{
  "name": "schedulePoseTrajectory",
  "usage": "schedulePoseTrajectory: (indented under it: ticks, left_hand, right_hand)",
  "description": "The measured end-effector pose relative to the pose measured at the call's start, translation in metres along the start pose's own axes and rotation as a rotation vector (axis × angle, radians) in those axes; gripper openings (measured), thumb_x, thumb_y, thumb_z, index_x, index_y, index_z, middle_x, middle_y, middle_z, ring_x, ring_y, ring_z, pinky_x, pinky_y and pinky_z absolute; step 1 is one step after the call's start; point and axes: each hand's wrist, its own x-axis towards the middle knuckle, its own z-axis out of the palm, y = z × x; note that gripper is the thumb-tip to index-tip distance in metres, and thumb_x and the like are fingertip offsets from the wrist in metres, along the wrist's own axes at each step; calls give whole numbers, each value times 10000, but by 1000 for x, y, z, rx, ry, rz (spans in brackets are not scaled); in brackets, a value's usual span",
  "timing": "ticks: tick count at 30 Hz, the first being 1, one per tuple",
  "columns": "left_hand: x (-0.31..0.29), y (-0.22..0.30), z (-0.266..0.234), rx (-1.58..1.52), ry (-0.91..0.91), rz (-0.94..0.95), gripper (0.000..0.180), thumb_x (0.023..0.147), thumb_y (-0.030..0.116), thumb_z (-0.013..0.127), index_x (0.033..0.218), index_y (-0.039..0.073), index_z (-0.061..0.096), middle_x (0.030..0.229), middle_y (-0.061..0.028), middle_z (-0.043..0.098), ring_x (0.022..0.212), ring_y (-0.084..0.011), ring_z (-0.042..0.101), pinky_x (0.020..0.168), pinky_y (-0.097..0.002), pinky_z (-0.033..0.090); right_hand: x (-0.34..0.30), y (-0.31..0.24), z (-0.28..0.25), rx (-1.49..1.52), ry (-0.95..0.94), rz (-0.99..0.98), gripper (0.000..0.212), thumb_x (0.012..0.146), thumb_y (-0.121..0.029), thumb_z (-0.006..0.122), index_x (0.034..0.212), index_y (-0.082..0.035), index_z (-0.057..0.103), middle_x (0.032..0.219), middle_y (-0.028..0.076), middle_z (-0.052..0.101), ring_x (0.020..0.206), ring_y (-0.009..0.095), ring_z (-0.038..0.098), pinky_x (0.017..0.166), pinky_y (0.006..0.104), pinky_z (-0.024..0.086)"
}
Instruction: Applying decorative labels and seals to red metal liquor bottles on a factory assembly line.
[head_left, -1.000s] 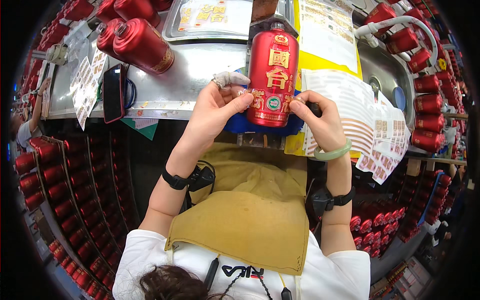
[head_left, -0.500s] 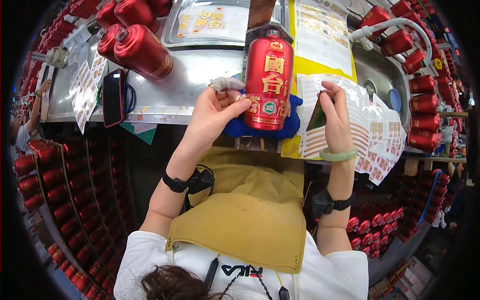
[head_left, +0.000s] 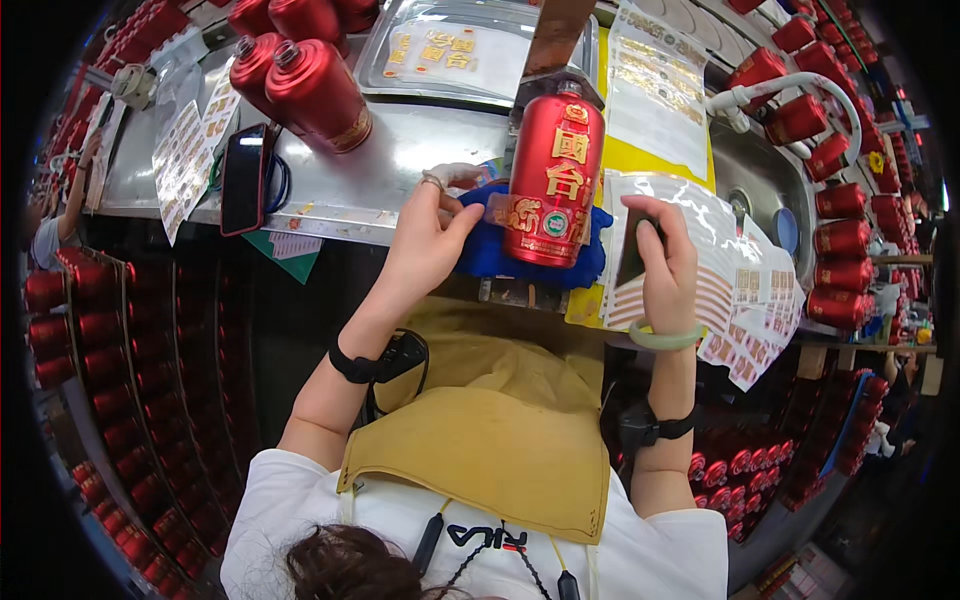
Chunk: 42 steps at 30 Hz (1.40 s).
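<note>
Just past the near edge of the steel bench (head_left: 400,160), a red bottle (head_left: 552,180) lies on a blue cloth (head_left: 482,252), its neck pointing far and its gold-lettered front facing up. The left hand (head_left: 425,245) reaches in from the left, thumb and forefinger pinched on a small reddish label (head_left: 508,210) that lies against the bottle's lower left side. The right hand (head_left: 665,262) is just right of the bottle, fingers curled around a dark flat tool (head_left: 633,255), pressed onto a glossy sheet of labels (head_left: 740,270) that curls over the bench's near right edge; its rows of small stickers are white with red and gold print. A pale green bangle (head_left: 665,338) sits on that wrist.

Beyond the bottle a yellow sheet (head_left: 650,160) lies under another clear label sheet (head_left: 655,90), and a steel tray (head_left: 470,50) at the far side holds more gold-printed stickers. To the far left, two red bottles (head_left: 300,85) lie on their sides, a black phone (head_left: 245,178) lies near them, and a further label sheet (head_left: 190,150) hangs off the left edge. Many red bottles (head_left: 835,230) crowd the right side around a sink (head_left: 760,180).
</note>
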Motion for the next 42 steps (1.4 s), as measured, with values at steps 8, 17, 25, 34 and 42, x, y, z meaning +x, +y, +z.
schedulePoseTrajectory:
  ticks: [8,17,25,34,42]
  left_hand:
    - [-31,0,27,436,-114,603,996,843,338,789,1592,-51,259,1654,-293,230,1524,-467,231,1228,-514,240]
    - [-34,-6,38,609,-44,609,1040,751,365,870,1568,-5,343,1646,-312,221,1506,-498,240,1218,-533,248]
    - [-21,7,48,429,132,681,932,718,143,901,1506,-30,436,1511,-223,460,1347,-422,481,1110,-477,422]
    - [-13,-2,44,378,85,593,884,743,115,898,1504,-14,467,1457,-230,556,1291,-352,592,1065,-406,484]
    - [-16,16,52,638,107,772,937,636,235,944,1477,112,550,1536,-267,422,1308,-476,492,1070,-524,441]
  right_hand:
    - [-12,-7,66,-318,86,-159,1039,615,-205,970,1477,46,445,1262,191,578,1207,373,567,1012,430,480]
    - [-6,-21,47,-182,117,-67,967,605,-211,973,1429,42,537,1124,139,649,1038,280,637,899,363,507]
    - [-3,-24,42,-138,20,-102,787,665,-274,966,1314,-7,610,1142,120,582,907,206,590,809,312,513]
    - [2,21,31,369,87,273,416,932,-171,774,1281,-2,626,916,-18,616,708,9,444,626,184,390]
    - [9,6,30,358,101,272,383,1025,-209,652,1326,10,561,1041,33,613,924,105,555,844,251,469]
